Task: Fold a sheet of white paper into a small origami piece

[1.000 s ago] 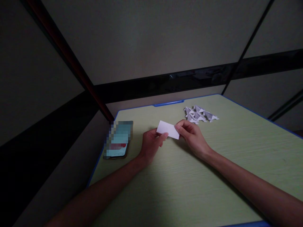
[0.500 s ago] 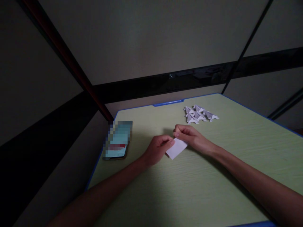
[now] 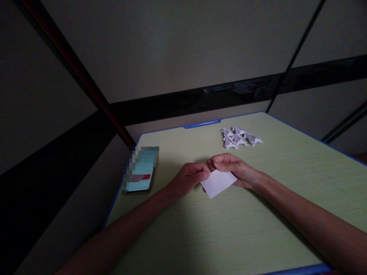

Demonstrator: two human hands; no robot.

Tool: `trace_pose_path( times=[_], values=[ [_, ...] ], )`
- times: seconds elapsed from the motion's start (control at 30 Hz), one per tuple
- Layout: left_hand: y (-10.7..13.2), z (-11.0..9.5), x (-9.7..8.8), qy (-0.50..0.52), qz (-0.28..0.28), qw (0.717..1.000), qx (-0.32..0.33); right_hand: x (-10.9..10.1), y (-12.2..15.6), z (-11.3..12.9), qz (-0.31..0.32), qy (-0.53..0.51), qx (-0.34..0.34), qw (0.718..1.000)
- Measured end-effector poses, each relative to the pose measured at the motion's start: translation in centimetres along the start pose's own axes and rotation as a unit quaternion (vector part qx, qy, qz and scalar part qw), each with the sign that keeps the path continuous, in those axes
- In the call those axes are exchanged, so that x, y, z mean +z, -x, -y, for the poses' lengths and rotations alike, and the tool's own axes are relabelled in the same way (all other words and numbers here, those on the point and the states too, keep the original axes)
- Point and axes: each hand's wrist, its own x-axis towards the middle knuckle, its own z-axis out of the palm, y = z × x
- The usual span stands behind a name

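A small white rectangular slip of paper is held low over the green table, tilted toward me. My left hand pinches its upper left corner with thumb and fingers closed. My right hand grips its top edge from the right, fingers curled over the paper. The two hands touch at the fingertips above the slip.
A pile of several folded white paper pieces lies at the far side of the table. A phone with a lit screen rests near the left edge. The table has a blue rim. Dark walls surround it.
The paper went from held up flat between both hands to turned downward and brought nearer the table. Both hands came closer together and toward me.
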Motion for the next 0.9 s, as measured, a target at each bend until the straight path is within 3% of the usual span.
trace_pose_path(
  times=[0.23,0.6,0.73,0.83,0.9],
  values=[
    [0.0,0.1,-0.1,0.153,0.029,0.987,-0.031,0.1,-0.2,-0.3,0.086,-0.098,-0.058,0.99],
    [0.2,-0.3,-0.4,0.263,0.071,0.96,-0.065,0.2,-0.1,-0.7,0.09,-0.115,-0.091,0.985],
    [0.1,-0.9,-0.8,0.284,0.071,0.955,-0.041,0.0,0.1,0.4,0.015,-0.105,-0.13,0.986],
    [-0.4,-0.9,-1.3,0.243,-0.028,0.969,-0.024,-0.1,-0.1,0.9,-0.116,-0.04,-0.141,0.982],
    [-0.7,-0.5,-1.4,0.195,-0.073,0.977,-0.047,0.1,-0.4,0.7,-0.165,0.031,-0.132,0.977]
  ],
)
